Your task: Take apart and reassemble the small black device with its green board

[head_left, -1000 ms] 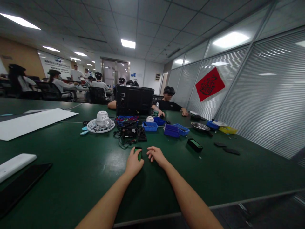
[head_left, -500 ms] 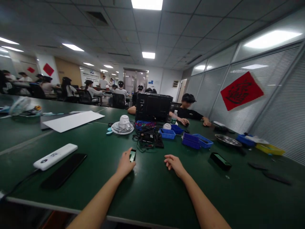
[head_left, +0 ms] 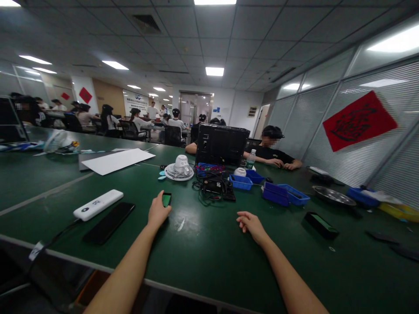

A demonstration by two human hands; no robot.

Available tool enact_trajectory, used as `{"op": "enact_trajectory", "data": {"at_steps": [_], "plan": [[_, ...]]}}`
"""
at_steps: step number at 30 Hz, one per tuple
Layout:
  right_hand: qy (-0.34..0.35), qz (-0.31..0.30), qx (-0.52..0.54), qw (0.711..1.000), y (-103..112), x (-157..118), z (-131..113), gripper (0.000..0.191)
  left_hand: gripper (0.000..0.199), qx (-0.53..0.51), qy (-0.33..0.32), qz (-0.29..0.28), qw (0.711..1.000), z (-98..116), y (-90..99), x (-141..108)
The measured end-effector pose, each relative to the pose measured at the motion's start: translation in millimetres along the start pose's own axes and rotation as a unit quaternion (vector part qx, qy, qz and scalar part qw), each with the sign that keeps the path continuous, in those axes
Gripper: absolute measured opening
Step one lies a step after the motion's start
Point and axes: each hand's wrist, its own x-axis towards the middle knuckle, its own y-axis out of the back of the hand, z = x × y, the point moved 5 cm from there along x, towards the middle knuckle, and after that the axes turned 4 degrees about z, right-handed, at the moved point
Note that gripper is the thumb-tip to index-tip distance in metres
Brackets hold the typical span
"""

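Observation:
My left hand (head_left: 158, 210) grips a small dark box (head_left: 166, 199) with a green, glossy inner face, at the middle left of the green table (head_left: 203, 244). Its thumb and fingers are on either side of the box. To the right, my right hand (head_left: 250, 224) rests with loosely curled fingers apart and holds nothing. A thin pale strip (head_left: 181, 224) lies between the hands. Further right sits a similar black box (head_left: 320, 225). A black phone-like slab (head_left: 109, 222) and a white power strip (head_left: 98, 205) lie left of my left hand.
Ahead are a white fan (head_left: 179, 168), tangled black cables (head_left: 212, 187), a black monitor (head_left: 222, 144) and blue trays (head_left: 240, 182). A metal plate (head_left: 334, 195) is at right, a white board (head_left: 118, 161) at left. A person (head_left: 274, 152) sits across the table.
My left hand has moved left with the small box, uncovering the pale strip. The view has turned slightly left. The person across has brought both hands together.

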Motion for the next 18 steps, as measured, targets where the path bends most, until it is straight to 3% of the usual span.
{"op": "enact_trajectory", "data": {"at_steps": [7, 11, 18], "plan": [[0.004, -0.010, -0.013, 1.000, 0.1, 2.4, 2.4, 0.023, 0.077, 0.058, 0.082, 0.081, 0.992, -10.6, 20.8, -0.9], [0.003, -0.017, -0.020, 1.000, -0.1, 2.9, 2.9, 0.023, 0.084, 0.070, 0.119, 0.054, 0.989, -15.8, 20.7, -1.8], [0.006, -0.022, -0.035, 0.999, 1.2, 5.9, 5.8, 0.022, 0.050, 0.085, 0.125, -0.018, 0.988, -18.9, 12.9, 0.7]]}}
